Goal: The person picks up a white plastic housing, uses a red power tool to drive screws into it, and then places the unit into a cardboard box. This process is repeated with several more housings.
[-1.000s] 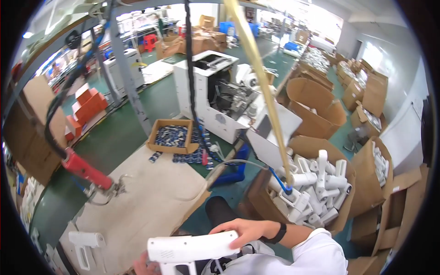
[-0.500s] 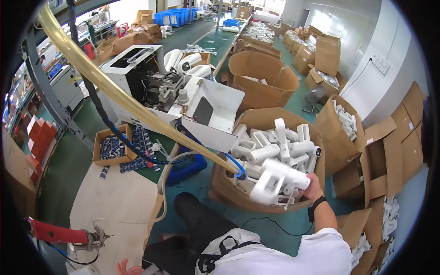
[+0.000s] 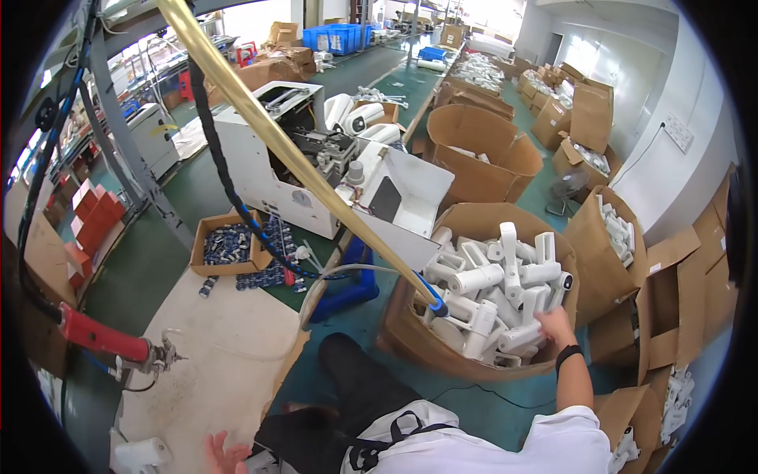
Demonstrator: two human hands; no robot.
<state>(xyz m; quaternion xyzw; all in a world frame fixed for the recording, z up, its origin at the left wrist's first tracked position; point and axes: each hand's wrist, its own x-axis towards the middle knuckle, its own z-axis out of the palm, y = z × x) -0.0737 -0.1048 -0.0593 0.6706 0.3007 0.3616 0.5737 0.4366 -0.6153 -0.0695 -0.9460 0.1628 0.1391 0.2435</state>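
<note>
My right hand [image 3: 555, 325] reaches into a large cardboard box [image 3: 403, 324] on the right. Its fingers are curled at the end of a white gun-shaped plastic housing [image 3: 521, 338], partly hiding their grip. Many similar white housings lie heaped around it, one with a vented barrel [image 3: 478, 328]. At the lower edge my left hand [image 3: 225, 455] is open, fingers spread and palm up, holding nothing. Close beside it a pale object [image 3: 260, 461] is partly cut off by the frame. Another white part [image 3: 143, 453] lies to its left.
A red tool [image 3: 106, 336] with a metal head hangs over a tan sheet [image 3: 205, 336]. A yellowish tube [image 3: 276, 142] crosses diagonally above the box. Beyond stand a white machine [image 3: 272, 174] and a small box of dark parts [image 3: 229, 243]. Cartons [image 3: 604, 237] line the right.
The housing that my right hand held tilted above the heap is no longer raised; that hand is now down among the housings. My left hand shows more fully. The view has shifted left.
</note>
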